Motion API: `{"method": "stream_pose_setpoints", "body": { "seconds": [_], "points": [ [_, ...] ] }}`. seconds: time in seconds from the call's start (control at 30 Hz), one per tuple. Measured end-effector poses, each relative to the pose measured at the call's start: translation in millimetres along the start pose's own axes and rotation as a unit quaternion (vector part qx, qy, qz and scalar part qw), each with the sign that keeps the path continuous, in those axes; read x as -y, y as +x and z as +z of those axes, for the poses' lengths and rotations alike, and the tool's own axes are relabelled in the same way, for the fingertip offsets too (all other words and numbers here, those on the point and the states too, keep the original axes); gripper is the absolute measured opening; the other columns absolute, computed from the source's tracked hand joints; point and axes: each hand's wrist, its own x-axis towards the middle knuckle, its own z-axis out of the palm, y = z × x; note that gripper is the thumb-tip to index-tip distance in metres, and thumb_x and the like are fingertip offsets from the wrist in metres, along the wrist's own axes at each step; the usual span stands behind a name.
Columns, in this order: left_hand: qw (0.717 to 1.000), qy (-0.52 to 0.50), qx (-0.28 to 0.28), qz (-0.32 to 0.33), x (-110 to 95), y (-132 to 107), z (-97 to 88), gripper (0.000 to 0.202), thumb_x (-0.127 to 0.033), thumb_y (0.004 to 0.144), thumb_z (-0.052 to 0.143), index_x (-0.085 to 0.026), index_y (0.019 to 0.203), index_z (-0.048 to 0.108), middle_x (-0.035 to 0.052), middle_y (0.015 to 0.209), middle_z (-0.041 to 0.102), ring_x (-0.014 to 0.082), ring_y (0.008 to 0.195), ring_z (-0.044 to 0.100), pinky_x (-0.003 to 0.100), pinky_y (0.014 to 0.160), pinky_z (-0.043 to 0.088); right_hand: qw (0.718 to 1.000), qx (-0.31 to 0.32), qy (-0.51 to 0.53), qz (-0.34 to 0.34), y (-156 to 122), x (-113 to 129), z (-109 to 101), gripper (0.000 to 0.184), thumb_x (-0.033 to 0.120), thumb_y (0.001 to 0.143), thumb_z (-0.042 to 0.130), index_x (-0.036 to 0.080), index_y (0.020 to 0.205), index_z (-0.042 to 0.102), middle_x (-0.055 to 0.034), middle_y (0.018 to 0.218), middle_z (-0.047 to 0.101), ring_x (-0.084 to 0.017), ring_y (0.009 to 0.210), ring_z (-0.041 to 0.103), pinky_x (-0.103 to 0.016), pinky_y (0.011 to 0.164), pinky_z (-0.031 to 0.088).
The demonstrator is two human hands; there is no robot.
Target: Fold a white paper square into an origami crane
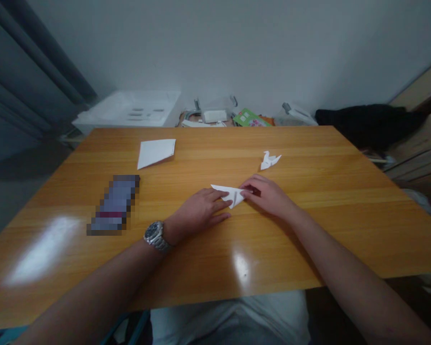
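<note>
A small folded sheet of white paper point(233, 195) lies on the wooden table between my hands, triangular in outline with its tip pointing toward me. My left hand point(206, 208), with a metal watch point(158, 235) at the wrist, rests flat with fingers spread, some of them on the paper's left part. At the paper's right corner, my right hand point(267, 194) pinches the edge between thumb and fingers. Beyond my right hand stands a finished-looking white paper crane point(270, 160).
A phone point(115, 203), its screen blurred out, lies to the left. Behind it is a white sheet of paper point(156, 152). The wooden table point(290, 249) ends at a back edge, past which are a white tray point(129, 108), a green booklet point(251, 118) and dark cloth point(366, 122).
</note>
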Motion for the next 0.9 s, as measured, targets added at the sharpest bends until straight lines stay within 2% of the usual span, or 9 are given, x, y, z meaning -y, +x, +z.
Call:
{"method": "stream_pose_setpoints", "body": {
  "seconds": [0.17, 0.4, 0.6, 0.9],
  "points": [
    [1.000, 0.001, -0.005, -0.002, -2, 0, 1.7, 0.039, -0.043, 0.105, 0.048, -0.020, 0.133, 0.065, 0.0126, 0.139, 0.063, 0.0272, 0.121, 0.063, 0.045, 0.106, 0.050, 0.999, -0.022, -0.019, 0.044, 1, 5, 6, 0.007, 0.028, 0.092, 0.068, 0.021, 0.094, 0.069, -0.0042, 0.090, 0.064, -0.019, 0.081, 0.061, -0.032, 0.073, 0.047],
    [1.000, -0.030, -0.008, -0.004, -5, 0, -5.6, 0.041, -0.040, 0.105, 0.049, -0.017, 0.136, 0.062, 0.0124, 0.138, 0.065, 0.0254, 0.122, 0.065, 0.043, 0.108, 0.051, 0.995, -0.041, -0.046, 0.081, 4, 8, 15, 0.010, 0.028, 0.090, 0.071, 0.020, 0.086, 0.066, -0.0034, 0.087, 0.062, -0.019, 0.080, 0.058, -0.031, 0.072, 0.045],
    [0.999, -0.031, 0.016, 0.001, -4, -2, -9.2, 0.040, -0.040, 0.105, 0.050, -0.024, 0.139, 0.062, 0.0117, 0.144, 0.060, 0.0256, 0.125, 0.064, 0.043, 0.106, 0.052, 0.993, -0.055, -0.072, 0.081, 5, 8, 19, 0.013, 0.028, 0.089, 0.071, 0.021, 0.084, 0.061, -0.0030, 0.086, 0.059, -0.020, 0.080, 0.057, -0.031, 0.073, 0.043],
    [0.999, -0.038, 0.025, 0.002, 0, -3, -8.0, 0.039, -0.041, 0.105, 0.048, -0.020, 0.131, 0.066, 0.0108, 0.146, 0.059, 0.0248, 0.123, 0.065, 0.040, 0.107, 0.052, 0.993, -0.051, -0.085, 0.059, 6, 6, 20, 0.012, 0.026, 0.091, 0.068, 0.021, 0.085, 0.059, -0.0037, 0.086, 0.059, -0.021, 0.083, 0.056, -0.032, 0.074, 0.042]
  ]
}}
